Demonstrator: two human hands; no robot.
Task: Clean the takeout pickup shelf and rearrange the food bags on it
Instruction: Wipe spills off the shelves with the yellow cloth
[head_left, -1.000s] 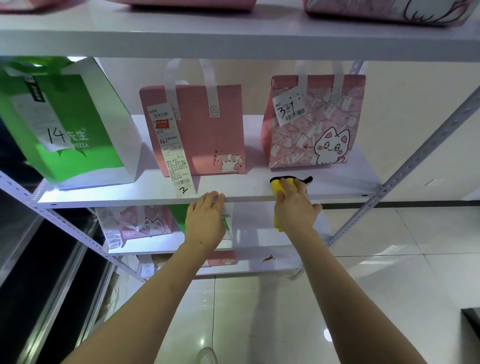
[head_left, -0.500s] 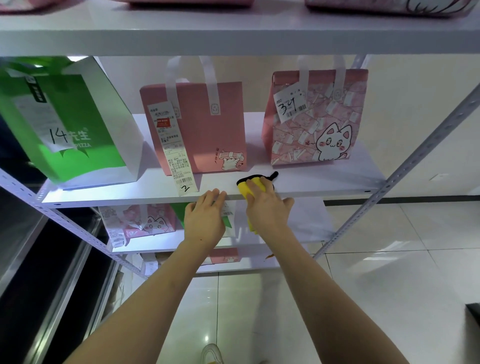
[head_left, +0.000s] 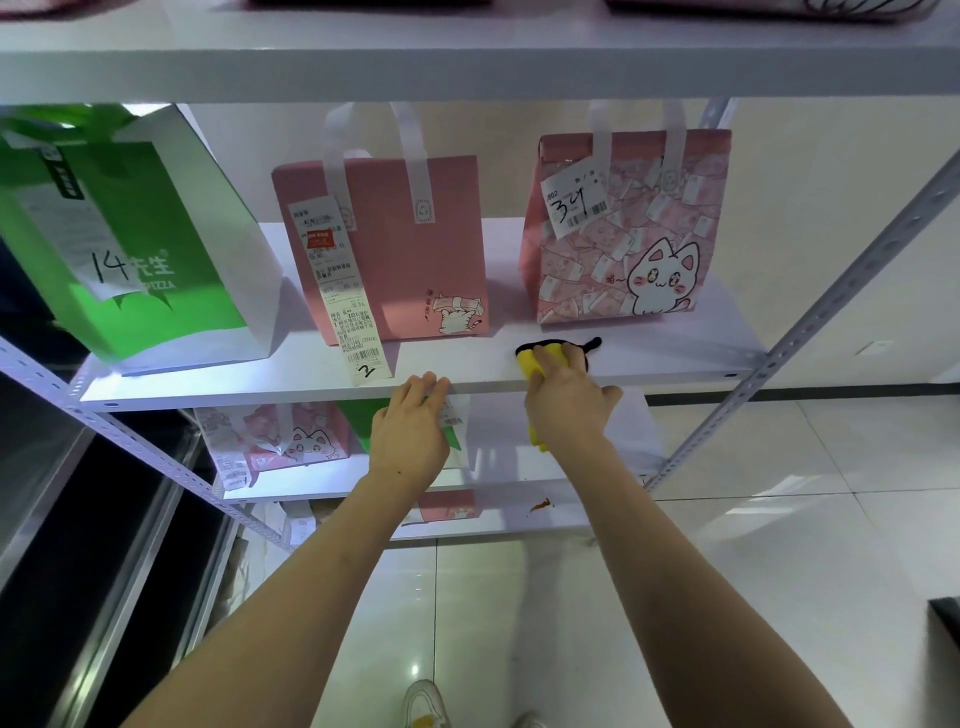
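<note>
Right hand (head_left: 563, 402) is curled over a yellow cloth (head_left: 537, 361) with a black trim, pressing it onto the near edge of the white shelf (head_left: 675, 358), part of the cloth hanging down below the lip. Left hand (head_left: 410, 431) sits just beside it to the left, fingers straight and together, tips resting on the shelf's front edge, holding nothing. Directly behind the cloth, toward the far side, stands the pink cat bag (head_left: 623, 228), upright, its tag marked 34. Left of that, apart from it, stands the plain pink bag (head_left: 384, 249), upright too, with a long receipt (head_left: 348, 291) hanging down its front and reaching the shelf board close to the left hand's fingertips. Further left, the green bag (head_left: 119, 239) marked 14 leans tilted, near the shelf's left end. Below, the next shelf down carries another pink cat bag (head_left: 301, 441), partly hidden. An orange smear (head_left: 540, 504) shows on the lower board.
</note>
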